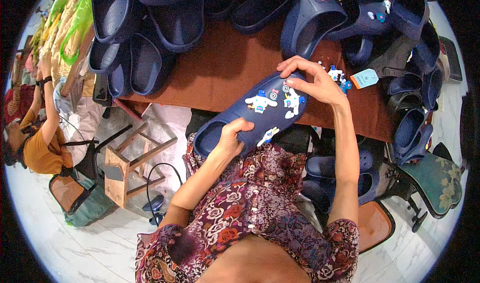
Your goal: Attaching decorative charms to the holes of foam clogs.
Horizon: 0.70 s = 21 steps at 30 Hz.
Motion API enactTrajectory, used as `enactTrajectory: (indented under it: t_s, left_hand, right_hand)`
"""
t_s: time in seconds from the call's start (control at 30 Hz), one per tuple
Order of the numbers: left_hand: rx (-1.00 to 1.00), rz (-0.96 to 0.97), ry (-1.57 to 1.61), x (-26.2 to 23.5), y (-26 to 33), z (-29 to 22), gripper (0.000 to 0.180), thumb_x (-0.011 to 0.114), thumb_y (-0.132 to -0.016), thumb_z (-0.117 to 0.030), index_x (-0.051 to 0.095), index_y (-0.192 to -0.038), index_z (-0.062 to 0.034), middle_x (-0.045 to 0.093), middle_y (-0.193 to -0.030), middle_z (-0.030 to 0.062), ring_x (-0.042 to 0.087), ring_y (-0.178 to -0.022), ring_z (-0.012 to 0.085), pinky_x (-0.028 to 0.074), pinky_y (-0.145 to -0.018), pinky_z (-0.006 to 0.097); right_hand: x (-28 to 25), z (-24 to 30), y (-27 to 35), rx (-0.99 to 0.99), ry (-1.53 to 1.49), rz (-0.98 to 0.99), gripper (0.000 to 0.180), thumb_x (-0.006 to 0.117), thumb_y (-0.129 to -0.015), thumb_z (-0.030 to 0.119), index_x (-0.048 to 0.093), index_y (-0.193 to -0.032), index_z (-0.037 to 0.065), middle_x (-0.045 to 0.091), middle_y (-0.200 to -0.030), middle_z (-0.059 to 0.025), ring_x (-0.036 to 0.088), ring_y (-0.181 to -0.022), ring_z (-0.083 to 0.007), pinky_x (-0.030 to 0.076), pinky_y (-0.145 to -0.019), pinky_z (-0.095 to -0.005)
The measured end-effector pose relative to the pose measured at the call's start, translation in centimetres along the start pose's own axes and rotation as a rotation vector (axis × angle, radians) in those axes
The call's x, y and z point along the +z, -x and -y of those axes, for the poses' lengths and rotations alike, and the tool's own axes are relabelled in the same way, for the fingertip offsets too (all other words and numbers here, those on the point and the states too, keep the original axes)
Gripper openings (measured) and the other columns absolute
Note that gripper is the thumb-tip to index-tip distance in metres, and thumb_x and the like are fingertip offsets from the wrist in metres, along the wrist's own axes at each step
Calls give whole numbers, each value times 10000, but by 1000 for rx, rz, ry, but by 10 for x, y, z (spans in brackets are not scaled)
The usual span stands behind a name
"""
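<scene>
A brown-covered table [215, 78] stands on a pale, grey-veined tile floor [105, 250]. Near the table's front left corner is a bare wooden stool [119, 190]; near the table's front right corner is a chair [431, 185] with green, flowered upholstery. The floor is brightly lit on both sides of the table.

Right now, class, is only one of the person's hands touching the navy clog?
No, the left hand grips the navy clog near its opening while the right hand touches its toe end.
</scene>
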<state>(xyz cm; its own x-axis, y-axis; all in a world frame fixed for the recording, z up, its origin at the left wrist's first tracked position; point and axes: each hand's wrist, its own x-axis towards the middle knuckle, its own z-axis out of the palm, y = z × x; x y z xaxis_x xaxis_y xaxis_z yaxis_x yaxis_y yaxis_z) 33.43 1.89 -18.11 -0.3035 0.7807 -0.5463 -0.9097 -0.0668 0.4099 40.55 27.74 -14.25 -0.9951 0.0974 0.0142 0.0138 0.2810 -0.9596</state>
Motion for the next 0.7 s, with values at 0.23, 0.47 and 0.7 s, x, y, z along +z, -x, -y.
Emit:
enactTrajectory:
  t_s: [0.23,0.47,0.7]
  left_hand:
    - [9,12,25,-2,-3,2,478,564,-718,-86,568,-1177,47,657,-1080,158,650,-957,279,508,-904,388]
    - [-1,-1,32,-3,-4,3,448,567,-725,-87,580,-1148,58,663,-1065,159,653,-940,269,504,-896,375]
    - [-9,-24,27,-4,-4,3,458,567,-721,-83,570,-1155,63,659,-1069,166,655,-941,272,525,-864,376]
  right_hand:
    - [-5,3,-10,67,-4,74,133,714,-850,128,670,-906,16,630,-1068,-104,578,-1059,-199,425,-945,-327]
    - [-8,11,-17,58,96,114,134,721,-839,131,664,-876,15,633,-995,-77,591,-995,-188,442,-910,-327]
    - [-7,10,-14,49,113,106,144,716,-846,142,664,-891,16,631,-997,-74,592,-1006,-192,442,-919,-331]
